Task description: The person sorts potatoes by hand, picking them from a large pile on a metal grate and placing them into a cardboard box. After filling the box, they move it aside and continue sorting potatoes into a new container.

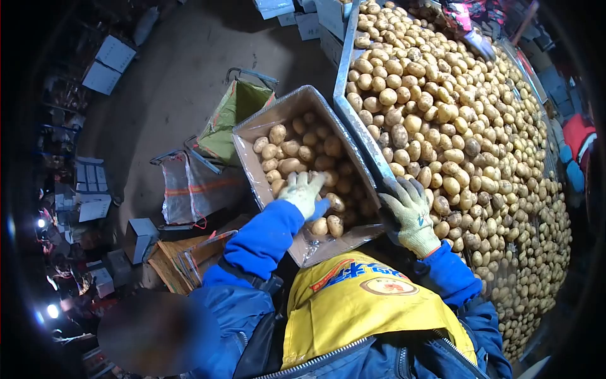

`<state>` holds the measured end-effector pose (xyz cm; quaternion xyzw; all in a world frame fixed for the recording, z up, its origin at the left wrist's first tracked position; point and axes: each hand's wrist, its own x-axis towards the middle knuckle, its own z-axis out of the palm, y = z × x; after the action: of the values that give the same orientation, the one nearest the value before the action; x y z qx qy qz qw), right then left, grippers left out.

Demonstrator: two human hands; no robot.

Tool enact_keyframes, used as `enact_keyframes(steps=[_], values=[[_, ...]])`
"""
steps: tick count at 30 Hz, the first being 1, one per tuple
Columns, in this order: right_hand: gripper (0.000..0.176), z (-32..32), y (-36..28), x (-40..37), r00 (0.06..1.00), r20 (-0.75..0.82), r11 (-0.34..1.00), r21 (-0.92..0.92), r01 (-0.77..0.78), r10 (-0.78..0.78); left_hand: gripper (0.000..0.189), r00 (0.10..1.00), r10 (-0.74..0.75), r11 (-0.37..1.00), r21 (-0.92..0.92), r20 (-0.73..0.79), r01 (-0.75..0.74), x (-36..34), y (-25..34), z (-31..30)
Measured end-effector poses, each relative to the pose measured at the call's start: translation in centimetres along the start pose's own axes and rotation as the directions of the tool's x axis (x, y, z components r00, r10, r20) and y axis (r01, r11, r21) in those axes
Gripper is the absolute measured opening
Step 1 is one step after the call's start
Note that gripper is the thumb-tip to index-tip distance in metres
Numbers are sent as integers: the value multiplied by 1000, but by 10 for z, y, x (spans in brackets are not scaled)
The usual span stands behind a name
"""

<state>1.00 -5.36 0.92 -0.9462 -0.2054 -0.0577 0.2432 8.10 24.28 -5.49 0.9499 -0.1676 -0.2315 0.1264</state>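
Inside an open cardboard box (249, 161), partly filled with potatoes (290, 149), my left hand (304, 192) lies on top of the potatoes. It wears a pale glove, and its fingers are spread. My right hand (407, 215), in a pale yellow glove with dark fingers, is beside the box's right corner, at the metal edge of a table heaped with potatoes. Its fingers are apart, with no potato visible in them. The box stands tilted in view, its upper right side close against the table's metal rim (357, 120). What lies under my left palm is hidden.
A large potato heap (467, 145) covers the table on the right. Left of the box stand a green bag on a frame (237, 114) and a whitish mesh bag (189, 189). White cartons (108, 63) lie about the floor. Other people work at the table's far side.
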Motion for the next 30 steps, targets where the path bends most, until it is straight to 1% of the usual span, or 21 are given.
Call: enact_keyframes(steps=[1, 2, 3, 5, 7, 9, 10, 11, 12, 13, 15, 16, 17, 19, 21, 23, 25, 26, 27, 29, 30], values=[[44, 3, 3, -1, 1000, -11, 1000, 3, 17, -17, 56, 997, 49, 998, 44, 55, -52, -6, 6, -1], [46, 6, 5, -4, 999, -22, 999, 6, 36, -36, 46, 995, 98, 988, 121, 12, -99, -12, 5, 4], [46, 7, 4, -6, 999, -36, 999, 1, 38, -38, 46, 995, 104, 986, 132, 3, -104, -21, 4, 2], [53, 1, 6, -5, 997, 11, 996, 42, 80, -81, 38, 922, 261, 965, -99, 284, -243, -21, 26, -37], [61, -7, 8, -13, 997, 45, 995, 88, 54, -58, 43, 964, 217, 946, -275, 150, -170, -13, 28, -18], [65, -10, 14, -21, 999, -18, 961, 275, 34, -30, 38, 998, -68, 854, -517, -1, 58, -23, 79, -36], [65, -16, 14, -31, 996, -86, 965, 260, 29, -7, 34, 957, -8, 866, -480, -291, -138, -22, 95, -27], [66, -22, 14, -43, 988, -156, 969, 245, 26, 12, 32, 830, 54, 856, -402, -555, -324, -17, 109, -18], [65, -28, 16, -57, 982, -186, 990, 139, -1, 27, 32, 737, 158, 851, -288, -657, -439, -8, 123, -13], [61, -38, 20, -74, 978, -203, 995, 92, -25, 43, 34, 754, 142, 791, -385, -641, -476, -7, 145, -11], [55, -61, 23, -109, 928, -332, 986, 69, -154, 168, 38, 690, 411, 751, -207, -595, -626, 1, 181, -6], [51, -82, 24, -129, 907, -354, 973, 51, -225, 229, 42, 632, 534, 708, -112, -561, -698, 4, 201, -2], [49, -87, 33, -153, 859, -425, 948, -7, -317, 285, 52, 649, 601, 701, -83, -466, -708, 1, 219, 4], [50, -102, 46, -207, 718, -534, 829, -55, -556, 447, 59, 598, 717, 627, -43, -357, -778, 1, 253, 18], [51, -134, 43, -262, 526, -472, 557, -84, -826, 708, 65, 559, 788, 572, -31, -259, -820, 6, 277, 29], [54, -115, 64, -352, 328, -773, 449, -63, -891, 543, 68, 570, 793, 607, 205, -217, -768, 10, 290, 37], [60, -105, 75, -443, 17, -872, 107, 41, -993, 490, 68, 593, 776, 630, 222, -214, -744, 17, 290, 45], [63, -129, 58, -457, -363, -694, 105, 533, -839, 621, 67, 596, 775, 632, 226, -210, -741, 18, 289, 48], [66, -156, 43, -466, -599, -347, 39, 884, -466, 722, 67, 601, 771, 637, 231, -210, -736, 18, 289, 50], [74, -137, 66, -560, -602, -560, -155, 646, -747, 569, 63, 607, 768, 640, 265, -204, -721, 13, 295, 46], [81, -115, 92, -590, -600, -540, -18, 734, -679, 591, 62, 593, 777, 629, 251, -211, -736, 14, 295, 48]])
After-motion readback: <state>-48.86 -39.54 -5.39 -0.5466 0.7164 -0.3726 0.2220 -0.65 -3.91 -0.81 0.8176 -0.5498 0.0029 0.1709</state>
